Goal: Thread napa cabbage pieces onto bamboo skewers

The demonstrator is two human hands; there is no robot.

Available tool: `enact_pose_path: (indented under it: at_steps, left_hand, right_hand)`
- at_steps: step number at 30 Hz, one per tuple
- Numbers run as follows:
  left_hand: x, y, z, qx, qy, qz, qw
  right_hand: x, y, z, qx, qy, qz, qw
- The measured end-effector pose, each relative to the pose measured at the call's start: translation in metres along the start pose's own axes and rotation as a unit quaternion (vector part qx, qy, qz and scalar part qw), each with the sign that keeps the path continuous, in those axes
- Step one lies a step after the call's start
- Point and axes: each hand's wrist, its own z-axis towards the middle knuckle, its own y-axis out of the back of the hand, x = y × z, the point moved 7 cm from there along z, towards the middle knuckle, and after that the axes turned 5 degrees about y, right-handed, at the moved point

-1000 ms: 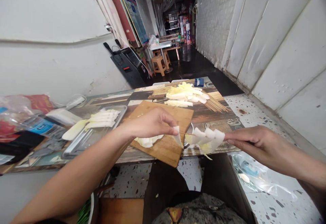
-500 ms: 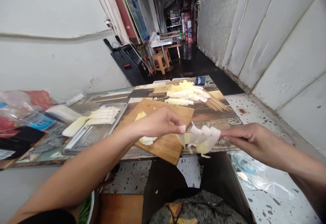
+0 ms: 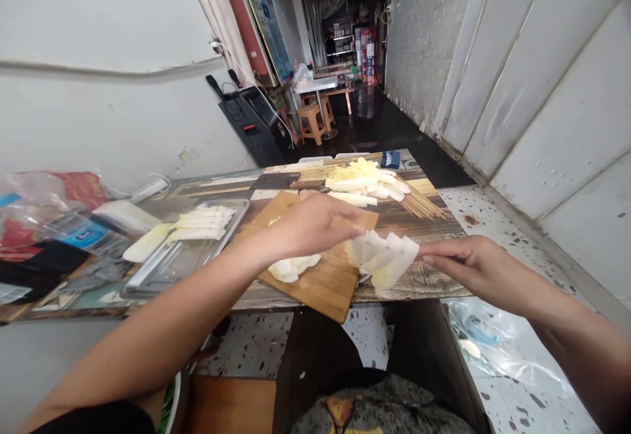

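Two hands hold an overlapping row of pale leaf pieces point(image 3: 387, 256) between them, near the table's front edge.
The left hand point(image 3: 323, 223) reaches diagonally over the cutting board point(image 3: 335, 286), back of the hand upward, its thumb and fingers pinched at the row's left end. Opposite, the right hand point(image 3: 463, 260) comes in from the right, thumb and index finger stretched out and pressed together at the other end. The row hangs between the fingertips, beside the board's right corner; more cut leaves point(image 3: 293, 268) lie on the board below the left wrist.
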Motion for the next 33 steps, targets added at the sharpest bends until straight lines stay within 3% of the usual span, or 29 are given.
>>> enact_pose_path:
  at_steps: [4,8,11,16,19,23,26,29,33]
  left_hand:
    - [0.010,0.024,-0.008,-0.104,-0.007,0.031,0.994]
    - [0.029,0.027,-0.022,-0.171,0.037,-0.002,0.985]
    - [0.047,0.011,-0.031,-0.170,0.070,-0.076,0.980]
    - [0.074,-0.027,-0.039,-0.154,0.081,-0.232,0.957]
    - [0.083,-0.047,-0.044,-0.144,0.074,-0.400,0.902]
    - [0.087,-0.059,-0.055,-0.145,0.080,-0.619,0.768]
    - [0.094,-0.058,-0.067,-0.147,0.091,-0.701,0.692]
    - [0.111,-0.055,-0.080,-0.180,0.111,-0.730,0.650]
    - [0.140,-0.052,-0.098,-0.254,0.124,-0.722,0.632]
  right_hand:
    - [-0.019,0.006,-0.001,-0.021,-0.036,0.091,0.995]
    - [-0.045,0.002,-0.004,-0.088,-0.118,0.197,0.969]
    - [-0.052,-0.008,-0.003,-0.105,-0.140,0.284,0.943]
    - [-0.041,-0.020,0.000,-0.078,-0.122,0.351,0.925]
    - [-0.033,-0.026,0.005,-0.045,-0.109,0.398,0.910]
    - [-0.026,-0.039,0.020,-0.022,-0.133,0.430,0.893]
    - [-0.015,-0.055,0.040,-0.014,-0.150,0.432,0.889]
    - [0.000,-0.074,0.060,0.009,-0.147,0.426,0.893]
    - [0.013,-0.096,0.080,0.034,-0.149,0.419,0.895]
